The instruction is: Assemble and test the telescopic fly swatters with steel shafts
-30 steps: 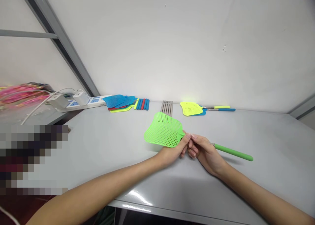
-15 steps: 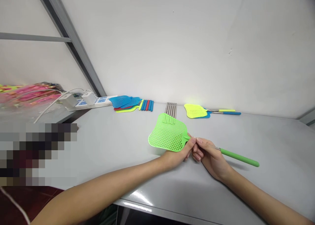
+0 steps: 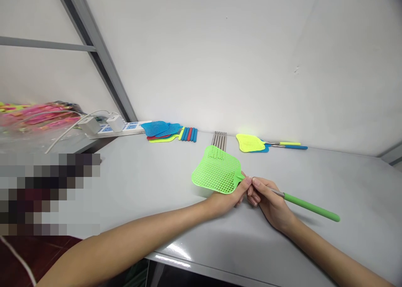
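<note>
Pinched at its neck by my closed left hand (image 3: 232, 197) is a bright green fly swatter head (image 3: 218, 170), its mesh face tilted towards me above the table. My right hand (image 3: 271, 203) is closed on a thin metal rod (image 3: 277, 192), which runs out to a green handle (image 3: 310, 206) on the right. Fingertips of both hands almost meet, and they hide where head and rod come together. Just behind the green mesh lie several bare metal rods (image 3: 221, 139), side by side and partly covered by it.
Blue, red and yellow swatter heads (image 3: 157, 129) are stacked at the back left beside several coloured handles (image 3: 189, 134). Yellow and blue swatters (image 3: 251, 143) with handles lie at the back right. A power strip (image 3: 132, 128) with plugs and bagged pink items (image 3: 47, 119) are further left.
The green handle has slid outward to the right, and more metal rod shows between it and my right hand. Both hands keep their grip; the view has shifted slightly.
</note>
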`<state>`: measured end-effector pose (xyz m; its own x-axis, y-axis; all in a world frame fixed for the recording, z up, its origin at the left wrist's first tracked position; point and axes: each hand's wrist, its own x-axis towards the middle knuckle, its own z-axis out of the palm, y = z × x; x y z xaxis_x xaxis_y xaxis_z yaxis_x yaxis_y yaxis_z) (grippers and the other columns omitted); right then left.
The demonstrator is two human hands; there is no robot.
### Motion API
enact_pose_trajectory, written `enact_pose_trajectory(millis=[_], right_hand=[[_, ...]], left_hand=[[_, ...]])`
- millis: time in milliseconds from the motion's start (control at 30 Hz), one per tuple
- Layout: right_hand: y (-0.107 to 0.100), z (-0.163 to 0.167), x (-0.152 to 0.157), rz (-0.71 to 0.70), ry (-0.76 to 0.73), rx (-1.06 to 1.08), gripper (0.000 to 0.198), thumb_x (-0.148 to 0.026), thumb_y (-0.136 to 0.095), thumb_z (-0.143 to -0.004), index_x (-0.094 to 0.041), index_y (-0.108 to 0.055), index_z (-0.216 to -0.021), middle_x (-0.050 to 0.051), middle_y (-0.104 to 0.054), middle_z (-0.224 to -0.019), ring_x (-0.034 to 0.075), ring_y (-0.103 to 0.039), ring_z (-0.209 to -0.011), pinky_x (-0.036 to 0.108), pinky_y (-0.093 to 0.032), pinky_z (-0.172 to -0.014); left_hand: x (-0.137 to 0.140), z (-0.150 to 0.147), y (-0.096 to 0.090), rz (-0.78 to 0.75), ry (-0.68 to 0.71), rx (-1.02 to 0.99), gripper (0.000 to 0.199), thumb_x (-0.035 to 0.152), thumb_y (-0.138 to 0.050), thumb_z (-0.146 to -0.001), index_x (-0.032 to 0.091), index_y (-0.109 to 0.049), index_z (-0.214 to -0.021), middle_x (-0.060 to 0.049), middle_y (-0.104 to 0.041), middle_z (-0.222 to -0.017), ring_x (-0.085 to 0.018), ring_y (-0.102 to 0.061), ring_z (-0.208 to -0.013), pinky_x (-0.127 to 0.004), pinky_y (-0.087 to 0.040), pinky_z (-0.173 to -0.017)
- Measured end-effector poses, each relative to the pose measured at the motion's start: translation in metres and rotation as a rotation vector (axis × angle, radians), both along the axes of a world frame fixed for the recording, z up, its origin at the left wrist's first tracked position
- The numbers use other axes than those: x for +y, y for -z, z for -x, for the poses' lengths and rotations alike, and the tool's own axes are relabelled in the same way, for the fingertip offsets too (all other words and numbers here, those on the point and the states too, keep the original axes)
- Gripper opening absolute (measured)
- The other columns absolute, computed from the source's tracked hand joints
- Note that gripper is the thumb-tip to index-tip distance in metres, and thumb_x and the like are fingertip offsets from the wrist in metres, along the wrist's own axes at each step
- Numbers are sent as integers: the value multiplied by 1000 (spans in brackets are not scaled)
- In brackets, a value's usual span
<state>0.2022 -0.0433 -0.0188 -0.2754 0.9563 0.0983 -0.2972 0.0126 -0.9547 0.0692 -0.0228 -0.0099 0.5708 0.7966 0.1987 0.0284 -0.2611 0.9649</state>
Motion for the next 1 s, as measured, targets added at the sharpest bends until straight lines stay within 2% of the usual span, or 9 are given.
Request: enact_pose_trajectory(millis=[300, 1000], right_hand=[[-1, 1, 1, 46, 6, 26, 30, -31, -45, -80, -16, -55, -56, -3, -34, -44, 11, -41, -46, 25, -30, -48], [-2, 5, 3, 94, -5, 55, 33, -29, -41, -83, -15, -54, -56, -3, -36, -44, 9, -38, -44, 23, -28, -45]], left_hand=[[2, -2, 4, 61, -21, -13, 50, 52, -22, -81, 16, -44, -54, 1, -49, -49, -10, -50, -53, -23, -39, -57], [6, -2, 5, 146, -6, -45, 49, 50, -24, -81, 17, -40, -50, 3, -43, -42, -11, -52, -51, -22, -39, -53]])
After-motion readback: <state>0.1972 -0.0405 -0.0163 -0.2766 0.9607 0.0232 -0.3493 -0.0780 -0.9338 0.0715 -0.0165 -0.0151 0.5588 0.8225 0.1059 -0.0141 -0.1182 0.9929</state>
